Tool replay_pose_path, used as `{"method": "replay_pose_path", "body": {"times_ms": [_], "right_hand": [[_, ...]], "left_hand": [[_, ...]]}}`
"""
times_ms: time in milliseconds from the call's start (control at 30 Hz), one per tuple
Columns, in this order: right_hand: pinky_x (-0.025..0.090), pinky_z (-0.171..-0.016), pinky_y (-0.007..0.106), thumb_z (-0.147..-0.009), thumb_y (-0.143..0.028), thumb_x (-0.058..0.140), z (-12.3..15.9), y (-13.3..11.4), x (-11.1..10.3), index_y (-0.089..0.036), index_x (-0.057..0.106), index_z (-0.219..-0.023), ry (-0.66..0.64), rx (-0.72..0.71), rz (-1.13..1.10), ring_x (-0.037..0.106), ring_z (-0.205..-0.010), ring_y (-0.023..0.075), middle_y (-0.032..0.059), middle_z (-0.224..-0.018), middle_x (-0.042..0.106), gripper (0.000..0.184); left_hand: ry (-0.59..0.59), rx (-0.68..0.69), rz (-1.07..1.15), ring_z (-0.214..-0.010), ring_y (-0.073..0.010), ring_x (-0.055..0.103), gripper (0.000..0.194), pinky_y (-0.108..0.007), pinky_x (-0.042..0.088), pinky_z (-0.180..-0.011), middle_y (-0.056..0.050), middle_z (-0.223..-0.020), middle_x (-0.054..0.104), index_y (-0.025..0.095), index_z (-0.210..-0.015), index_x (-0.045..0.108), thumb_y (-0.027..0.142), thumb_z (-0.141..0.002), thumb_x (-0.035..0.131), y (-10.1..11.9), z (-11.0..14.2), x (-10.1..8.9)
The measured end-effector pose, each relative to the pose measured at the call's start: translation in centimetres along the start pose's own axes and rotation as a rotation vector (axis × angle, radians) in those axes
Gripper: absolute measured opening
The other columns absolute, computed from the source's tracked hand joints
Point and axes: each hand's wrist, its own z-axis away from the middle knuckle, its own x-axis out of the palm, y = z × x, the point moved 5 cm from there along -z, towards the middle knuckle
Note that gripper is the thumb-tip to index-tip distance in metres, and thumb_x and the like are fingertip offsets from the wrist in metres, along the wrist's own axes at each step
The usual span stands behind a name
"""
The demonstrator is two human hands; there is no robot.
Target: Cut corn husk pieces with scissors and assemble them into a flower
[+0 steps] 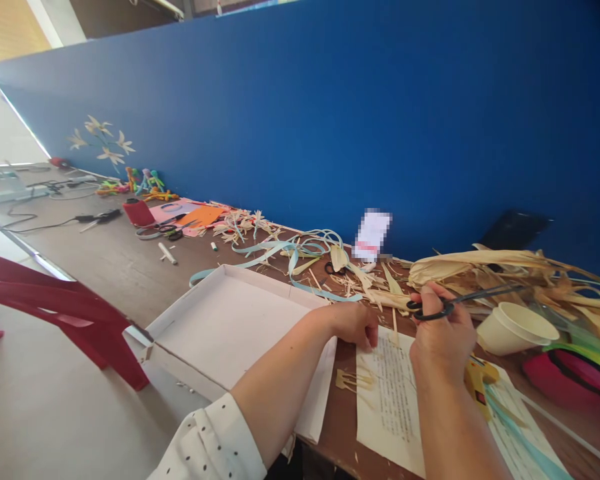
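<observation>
My right hand (443,333) is closed on the black handles of a pair of scissors (475,295), whose blades point right over dried corn husks (470,263). To its left, my left hand (355,325) is bent down with curled fingers, above the top edge of a printed sheet (387,400). Its fingertips are turned away, so whatever they may hold is hidden. Small cut husk pieces (353,381) lie at the sheet's left edge. A narrow pale strip (395,327) stands out between the two hands.
A shallow white box lid (240,313) lies left of my arms. A cream cup (517,327), a yellow glue gun (480,383) and a pink container (575,373) are at right. Blue ribbon (295,257) and husk scraps line the blue partition (300,120). A red chair (75,307) stands left.
</observation>
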Motion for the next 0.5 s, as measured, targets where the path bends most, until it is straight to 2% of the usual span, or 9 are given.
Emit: {"method": "replay_pose_path", "body": {"times_ms": [133, 333, 500], "right_hand": [[0.047, -0.053, 0.023, -0.068, -0.035, 0.071, -0.04, 0.21, 0.06, -0.016, 0.068, -0.096, -0.019, 0.01, 0.007, 0.064, -0.067, 0.0168, 0.0006, -0.067, 0.064, 0.034], [0.046, -0.052, 0.023, -0.069, -0.033, 0.07, 0.07, 0.34, 0.16, -0.016, 0.067, -0.098, -0.043, 0.019, 0.001, 0.063, -0.063, 0.0158, -0.0003, -0.064, 0.063, 0.033], [0.044, -0.05, 0.021, -0.067, -0.035, 0.072, 0.22, 0.23, 0.26, -0.017, 0.069, -0.098, -0.044, 0.055, 0.004, 0.06, -0.061, 0.0138, 0.0002, -0.064, 0.063, 0.036]], "left_hand": [[-0.012, -0.026, -0.048, -0.062, -0.0134, 0.055, 0.005, -0.024, 0.037, -0.058, 0.0, -0.07, 0.066, 0.021, -0.067, 0.068, 0.02, -0.062, 0.07, 0.16, 0.11, 0.07], [-0.02, 0.037, -0.081, -0.061, -0.0133, 0.054, 0.003, -0.024, 0.036, -0.057, 0.0, -0.069, 0.065, 0.02, -0.062, 0.066, 0.018, -0.061, 0.068, 0.5, 0.22, 0.09], [-0.006, 0.025, 0.045, -0.063, -0.0115, 0.054, 0.006, -0.022, 0.038, -0.058, 0.001, -0.073, 0.065, 0.019, -0.071, 0.067, 0.019, -0.065, 0.066, -0.1, 0.21, -0.28]]}}
